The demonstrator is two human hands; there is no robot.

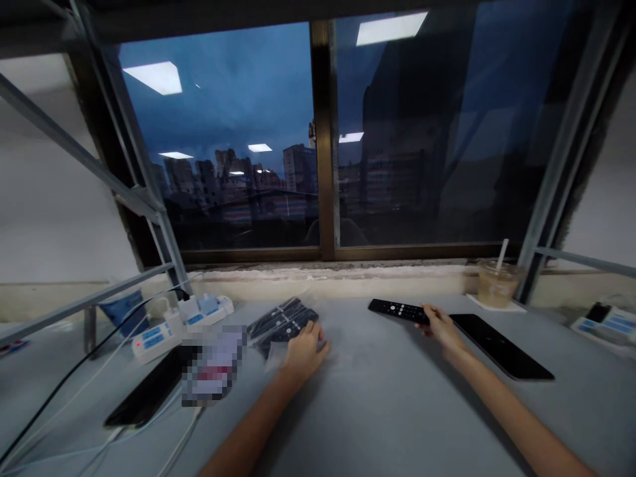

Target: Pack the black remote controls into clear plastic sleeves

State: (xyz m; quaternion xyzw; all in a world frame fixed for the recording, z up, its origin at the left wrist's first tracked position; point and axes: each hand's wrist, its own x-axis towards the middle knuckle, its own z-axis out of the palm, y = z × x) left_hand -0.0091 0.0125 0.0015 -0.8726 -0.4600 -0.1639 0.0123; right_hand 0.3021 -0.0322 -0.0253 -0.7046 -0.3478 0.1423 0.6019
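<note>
My right hand (442, 331) pinches the near end of a slim black remote control (400, 310), holding it level just over or on the grey desk. Its buttons face up, several of them pale. My left hand (304, 348) rests at the right edge of several dark remote controls in clear plastic (283, 321). Its fingers touch the wrapping, and the thumb stands apart from them. Part of the wrapping is hidden beneath that hand. A black tablet or large phone (501, 346) lies beside my right wrist.
Left of the bundle lie a phone with a blurred screen (213, 368) and a dark phone (152, 387), both cabled. Behind them are white power strips (156, 340) with chargers. A drink cup with a straw (497, 285) stands at the back right, below the window (325, 139).
</note>
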